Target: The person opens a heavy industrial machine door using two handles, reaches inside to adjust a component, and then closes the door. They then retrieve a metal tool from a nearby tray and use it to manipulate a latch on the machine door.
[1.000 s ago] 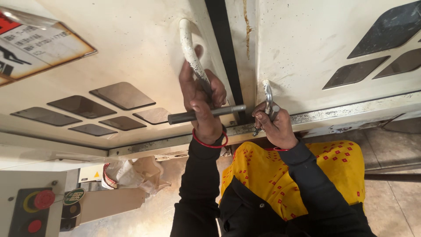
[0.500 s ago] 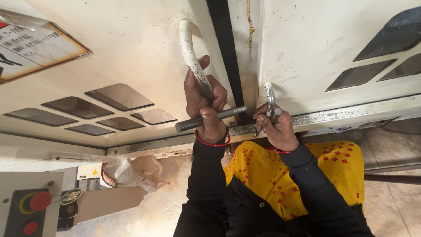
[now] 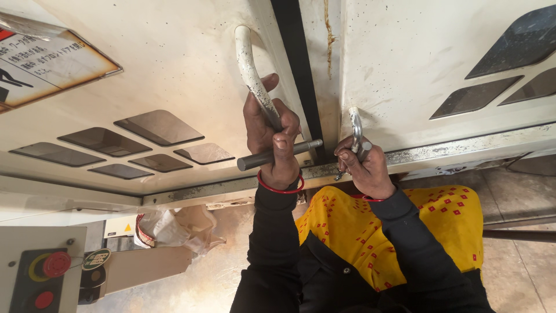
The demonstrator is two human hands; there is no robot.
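Cream-white panels (image 3: 174,64), grimy, flecked with rust-brown stains. Dark grey diamond-shaped windows (image 3: 159,126), glossy. Black gap (image 3: 292,52) between the panels. White handle (image 3: 249,64), paint chipped to dark specks; second handle (image 3: 355,124) white too, worn to bare metal. Dull grey rod (image 3: 258,159). Red bangle (image 3: 278,188) on the left wrist. Black sleeves (image 3: 269,243). Yellow cloth (image 3: 440,226) patterned with small red squares. Label (image 3: 52,64) white with black marks, rusty orange edge. Red buttons (image 3: 56,264) on a black plate (image 3: 23,290), one ringed yellow. Beige floor (image 3: 509,255).
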